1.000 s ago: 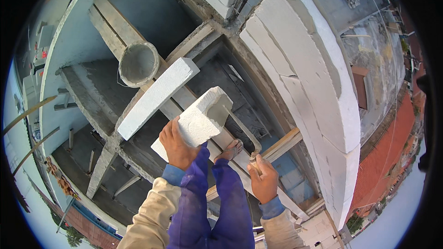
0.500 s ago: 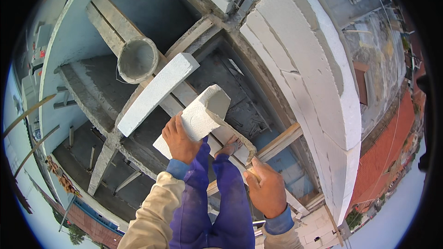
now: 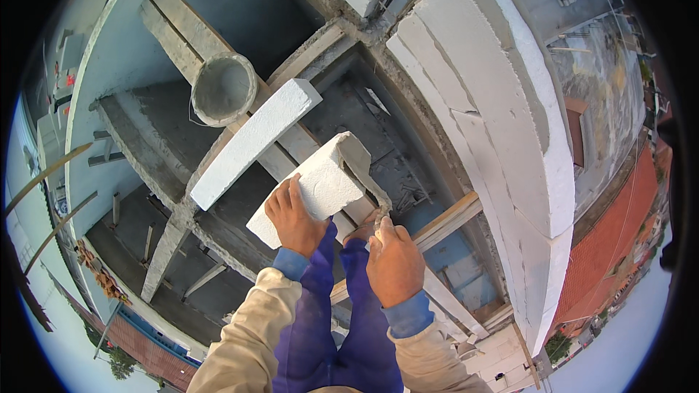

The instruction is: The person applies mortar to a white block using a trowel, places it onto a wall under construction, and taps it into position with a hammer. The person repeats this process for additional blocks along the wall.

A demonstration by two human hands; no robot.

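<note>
My left hand point(image 3: 295, 217) grips the near side of a white lightweight concrete block point(image 3: 320, 183), its fingers spread over the top. The block is held tilted above my legs, and grey mortar coats its far-right end. In my right hand point(image 3: 395, 263) is a trowel point(image 3: 376, 195) with a mortar-smeared blade, held by its handle. The blade is against or very close to the coated end; I cannot tell whether it touches. Just beyond, a second white block point(image 3: 255, 142) lies across the planks point(image 3: 271, 160).
A mortar-crusted bucket point(image 3: 224, 89) stands on the planks farther off. To my right rises a white block wall point(image 3: 495, 94) with mortar along its top. Deep openings drop between the concrete beams point(image 3: 164, 258) on both sides. A wooden beam point(image 3: 448, 220) crosses at right.
My right hand has moved left and up, bringing the trowel to the block's coated end. The held block has shifted slightly right and turned a little.
</note>
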